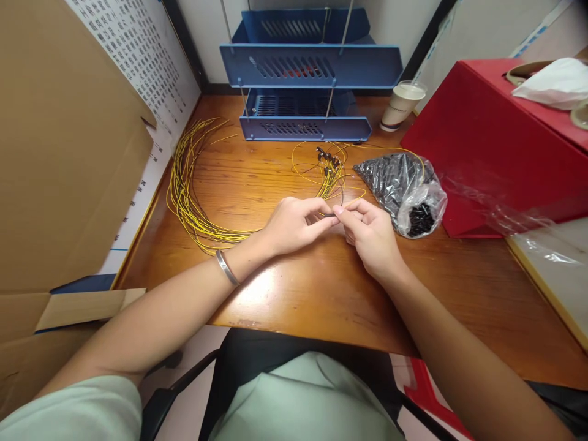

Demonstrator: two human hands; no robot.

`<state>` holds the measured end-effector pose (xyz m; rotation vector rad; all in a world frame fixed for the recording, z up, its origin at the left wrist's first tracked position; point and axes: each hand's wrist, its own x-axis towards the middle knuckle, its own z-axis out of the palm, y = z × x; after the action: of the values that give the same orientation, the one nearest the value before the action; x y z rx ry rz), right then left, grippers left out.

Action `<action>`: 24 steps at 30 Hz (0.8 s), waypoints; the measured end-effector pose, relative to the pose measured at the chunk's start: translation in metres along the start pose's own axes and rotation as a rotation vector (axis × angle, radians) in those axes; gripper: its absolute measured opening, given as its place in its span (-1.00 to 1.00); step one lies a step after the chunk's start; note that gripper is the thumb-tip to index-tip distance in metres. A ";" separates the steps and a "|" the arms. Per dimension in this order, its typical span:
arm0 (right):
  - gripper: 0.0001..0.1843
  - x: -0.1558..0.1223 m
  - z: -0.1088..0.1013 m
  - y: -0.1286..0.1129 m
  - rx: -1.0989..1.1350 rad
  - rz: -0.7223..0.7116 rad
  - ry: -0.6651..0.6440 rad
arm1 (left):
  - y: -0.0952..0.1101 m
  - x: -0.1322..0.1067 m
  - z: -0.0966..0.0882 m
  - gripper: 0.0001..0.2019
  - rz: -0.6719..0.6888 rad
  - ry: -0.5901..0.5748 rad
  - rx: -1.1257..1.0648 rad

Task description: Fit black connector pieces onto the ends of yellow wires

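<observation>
My left hand (294, 223) and my right hand (373, 237) meet above the middle of the wooden table, both with fingers pinched. Between my left thumb and index finger shows a small dark piece (327, 215), too small to name. The fingertips of my right hand press together at its end; what they grip is mostly hidden. Just behind my hands lies a bundle of yellow and black wires (329, 182) with black ends (327, 158). A long loop of the same wires (184, 208) curves along the left and runs under my left wrist.
A clear plastic bag (390, 174) of small black parts (421, 219) lies open beside my right hand. Behind are a blue tiered tray rack (305, 128) and a paper cup (400, 107). A red box (487, 147) stands right, cardboard (68, 147) left.
</observation>
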<state>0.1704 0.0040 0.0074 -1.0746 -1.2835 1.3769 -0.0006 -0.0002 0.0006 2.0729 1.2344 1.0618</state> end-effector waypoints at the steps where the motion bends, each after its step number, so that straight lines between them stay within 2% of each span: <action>1: -0.60 0.000 0.000 0.000 0.002 0.006 -0.003 | 0.000 0.000 0.000 -0.85 -0.005 -0.005 -0.005; 8: -0.60 -0.001 0.000 -0.001 0.008 0.018 -0.015 | 0.001 0.001 -0.001 -0.83 -0.026 -0.056 -0.067; 18: -0.59 -0.001 -0.002 -0.001 -0.017 -0.010 -0.031 | 0.003 0.002 -0.001 -0.82 -0.065 -0.065 -0.140; 24: -0.61 -0.001 -0.002 -0.001 -0.013 -0.012 -0.016 | 0.004 0.002 0.000 -0.83 -0.045 -0.061 -0.124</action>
<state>0.1724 0.0033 0.0080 -1.0654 -1.3102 1.3724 0.0014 -0.0003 0.0044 1.9612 1.1503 1.0204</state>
